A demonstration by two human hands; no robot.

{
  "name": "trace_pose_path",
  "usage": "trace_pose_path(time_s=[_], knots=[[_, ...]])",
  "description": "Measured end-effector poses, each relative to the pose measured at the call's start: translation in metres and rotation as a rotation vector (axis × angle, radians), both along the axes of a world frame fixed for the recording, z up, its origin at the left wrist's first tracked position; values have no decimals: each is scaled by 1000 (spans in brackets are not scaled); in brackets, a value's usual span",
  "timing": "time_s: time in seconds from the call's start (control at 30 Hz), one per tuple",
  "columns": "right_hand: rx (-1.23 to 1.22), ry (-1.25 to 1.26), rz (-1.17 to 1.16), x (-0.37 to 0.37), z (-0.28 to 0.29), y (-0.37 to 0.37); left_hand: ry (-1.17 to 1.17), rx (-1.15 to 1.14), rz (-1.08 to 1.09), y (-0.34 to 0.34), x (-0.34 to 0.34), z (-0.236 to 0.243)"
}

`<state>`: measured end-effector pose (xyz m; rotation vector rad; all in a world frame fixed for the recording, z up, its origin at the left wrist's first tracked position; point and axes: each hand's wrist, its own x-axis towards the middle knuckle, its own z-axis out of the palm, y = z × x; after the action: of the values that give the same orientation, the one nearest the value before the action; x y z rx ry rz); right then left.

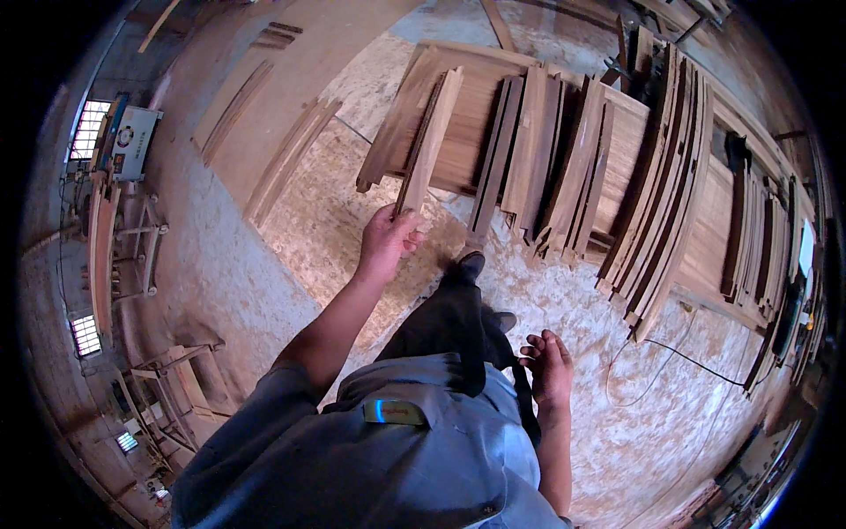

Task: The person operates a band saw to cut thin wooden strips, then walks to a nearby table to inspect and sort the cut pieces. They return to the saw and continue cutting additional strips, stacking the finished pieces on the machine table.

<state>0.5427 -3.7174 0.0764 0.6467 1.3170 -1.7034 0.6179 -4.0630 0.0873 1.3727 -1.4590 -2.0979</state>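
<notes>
My left hand [392, 242] grips the near end of a wooden strip [432, 123], which slants across a long pile of boards on a flat wooden panel [471, 150]. Beside it lie a darker narrow strip [493, 159] and several pale boards [568, 176]. Farther right, a thick bundle of long strips [656, 194] overhangs the panel's near edge. Low on the right, my right hand [546, 366] hangs by my dark trousers with loosely curled, slightly parted fingers and nothing visible in them.
A tan sheet [238, 115] on the floor bears more thin strips [291, 159]. At the left are a machine [132, 141], a metal rack [145, 247] and a wheeled wooden frame [181, 379]. A black cable [696, 361] crosses the dusty floor at the lower right.
</notes>
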Motion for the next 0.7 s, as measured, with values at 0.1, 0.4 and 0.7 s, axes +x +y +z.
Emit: trace_pose_path(time_s=[0.1, 0.4, 0.7], knots=[[10, -14, -19, 0, -3, 2, -111, -359, 54, 13, -11, 13], [24, -3, 13, -3, -2, 3, -248, -949, -124, 7, -5, 0], [18, 2, 22, -1, -5, 5, -268, -713, -137, 10, -10, 7]])
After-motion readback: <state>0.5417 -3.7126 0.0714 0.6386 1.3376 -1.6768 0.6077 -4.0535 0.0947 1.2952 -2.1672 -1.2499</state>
